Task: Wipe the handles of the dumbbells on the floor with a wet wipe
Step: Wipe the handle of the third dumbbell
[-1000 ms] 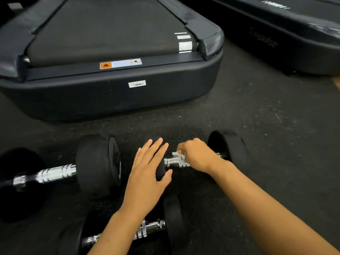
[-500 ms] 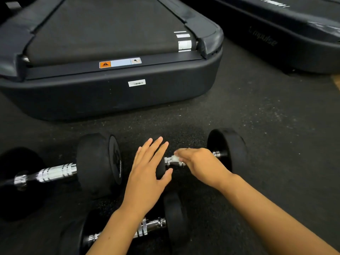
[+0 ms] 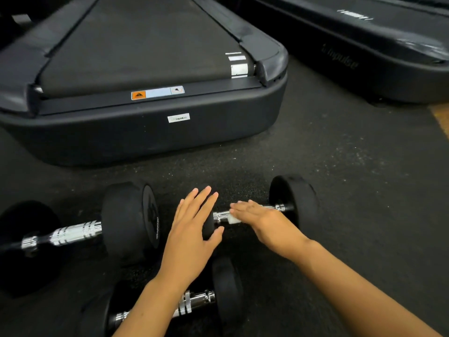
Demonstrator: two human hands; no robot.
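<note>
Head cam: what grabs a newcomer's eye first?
Two bare hands at centre: the right hand presses a white wet wipe onto a dumbbell's chrome handle, the left hand steadying its weight. Behind them looms a black treadmill; two more dumbbells lie left and near.

Three dumbbells lie on the floor (image 3: 352,190). The right hand (image 3: 262,221) lies on the handle (image 3: 220,216) of the small dumbbell (image 3: 295,203), with a wet wipe (image 3: 234,219) under its fingers; the left hand (image 3: 192,235) rests on that dumbbell's near-left head. Left of the left hand lies a large dumbbell (image 3: 128,222). Below the left wrist, nearer the person, lies a third dumbbell (image 3: 227,290). Beyond both hands stands a treadmill (image 3: 155,137); another treadmill (image 3: 364,54) stands beyond and right of the right hand.
</note>
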